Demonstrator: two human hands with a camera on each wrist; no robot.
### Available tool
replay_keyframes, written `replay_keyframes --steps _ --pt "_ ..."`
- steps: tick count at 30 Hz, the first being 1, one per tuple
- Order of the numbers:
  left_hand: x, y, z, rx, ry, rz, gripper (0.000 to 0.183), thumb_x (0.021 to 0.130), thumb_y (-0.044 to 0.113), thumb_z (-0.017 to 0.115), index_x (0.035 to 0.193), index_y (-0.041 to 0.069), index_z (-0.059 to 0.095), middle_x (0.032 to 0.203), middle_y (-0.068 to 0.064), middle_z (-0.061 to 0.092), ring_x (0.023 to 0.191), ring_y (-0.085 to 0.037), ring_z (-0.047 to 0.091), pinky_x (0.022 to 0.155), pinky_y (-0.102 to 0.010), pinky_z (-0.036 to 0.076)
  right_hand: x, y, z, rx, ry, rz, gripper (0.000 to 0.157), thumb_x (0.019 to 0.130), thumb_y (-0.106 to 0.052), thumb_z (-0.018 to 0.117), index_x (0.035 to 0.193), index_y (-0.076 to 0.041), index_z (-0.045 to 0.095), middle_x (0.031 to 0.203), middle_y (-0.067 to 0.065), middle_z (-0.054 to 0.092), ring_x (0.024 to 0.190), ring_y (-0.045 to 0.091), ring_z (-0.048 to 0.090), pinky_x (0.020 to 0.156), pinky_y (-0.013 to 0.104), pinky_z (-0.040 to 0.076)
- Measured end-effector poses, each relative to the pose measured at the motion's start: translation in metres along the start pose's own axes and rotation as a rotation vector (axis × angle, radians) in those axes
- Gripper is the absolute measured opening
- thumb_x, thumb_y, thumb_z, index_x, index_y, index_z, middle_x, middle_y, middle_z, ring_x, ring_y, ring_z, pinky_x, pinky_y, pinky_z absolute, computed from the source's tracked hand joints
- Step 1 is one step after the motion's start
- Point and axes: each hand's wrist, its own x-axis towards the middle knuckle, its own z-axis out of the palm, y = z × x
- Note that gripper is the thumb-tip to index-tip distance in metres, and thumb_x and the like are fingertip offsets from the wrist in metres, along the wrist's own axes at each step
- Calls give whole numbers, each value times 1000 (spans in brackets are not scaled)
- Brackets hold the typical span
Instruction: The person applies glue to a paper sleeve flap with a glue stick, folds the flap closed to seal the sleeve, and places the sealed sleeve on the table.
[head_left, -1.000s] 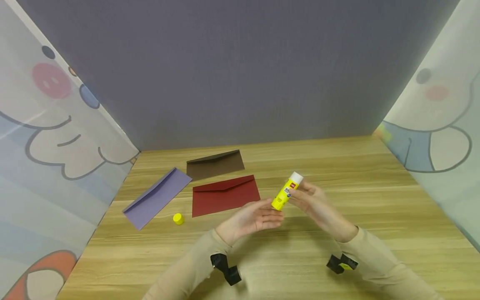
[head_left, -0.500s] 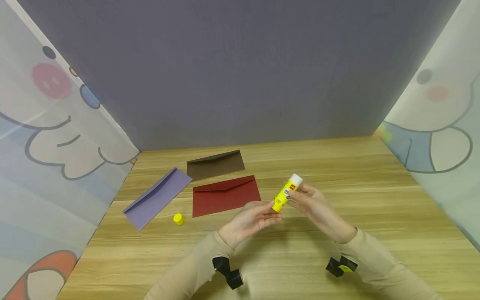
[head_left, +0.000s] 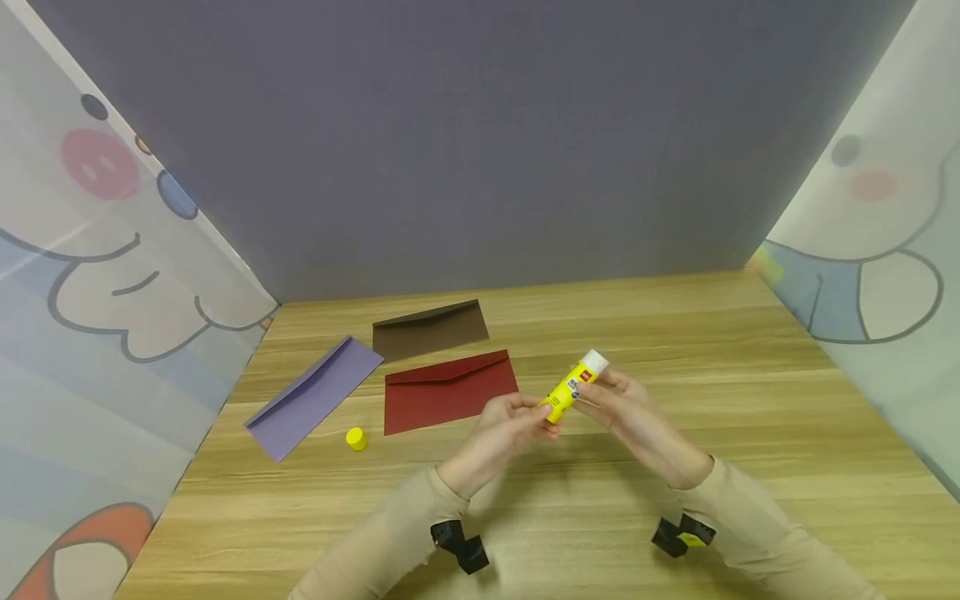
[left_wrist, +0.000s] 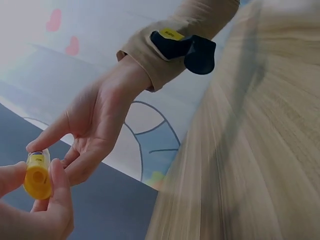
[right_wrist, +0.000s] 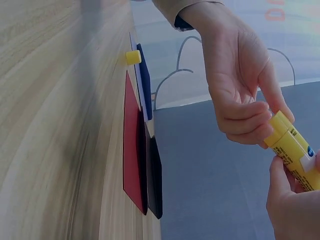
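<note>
Tilted above the table is a yellow glue stick [head_left: 572, 390] with a white top end pointing up and away. My right hand [head_left: 637, 423] holds its barrel between thumb and fingers. At the lower end, my left hand [head_left: 487, 440] pinches the yellow base; in the right wrist view its fingertips [right_wrist: 257, 120] lie against that base. The left wrist view shows the round bottom of the glue stick [left_wrist: 37, 180] end-on between the two hands. A small yellow cap [head_left: 357, 438] stands on the table at the left, apart from both hands.
Three envelopes lie left of centre: a purple one [head_left: 315, 398], a dark brown one [head_left: 431, 332] and a red one [head_left: 450, 392] close to my left hand. A grey panel [head_left: 495, 150] rises behind the wooden table [head_left: 750, 375], with printed walls at both sides.
My left hand's fingers have closed from a loose, extended pose onto the glue stick's base. My right hand and the glue stick stay nearly in place, and the envelopes and cap have not moved.
</note>
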Motion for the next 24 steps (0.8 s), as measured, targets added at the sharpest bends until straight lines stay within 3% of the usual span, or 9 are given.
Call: replay_keyframes --steps 5,12,17,24 --pt "-2 -1 2 86 40 81 26 85 6 56 103 -11 49 87 -22 60 71 -13 60 78 -34 50 -1 0 2 9 22 13 21 87 -8 54 107 -7 50 109 6 47 102 12 53 92 28 41" --pt "-3 -3 5 272 106 227 23 83 4 59 100 -10 52 86 -16 61 73 -23 61 73 -36 52 -1 0 7 7 66 23 33 86 -7 55 116 1 42 109 6 46 101 12 52 93 28 40" --pt "-4 -3 7 445 156 335 23 82 4 60 99 -9 52 89 -20 60 73 -21 60 69 -29 52 -1 0 8 25 78 37 46 87 -7 54 124 7 32 110 6 45 101 11 52 94 27 39" --pt "-7 -5 8 761 212 539 21 80 10 64 96 -1 54 87 -9 61 75 -16 56 68 -24 49 -1 0 10 82 76 38 41 86 -7 55 121 4 35 111 6 44 102 12 52 94 28 39"
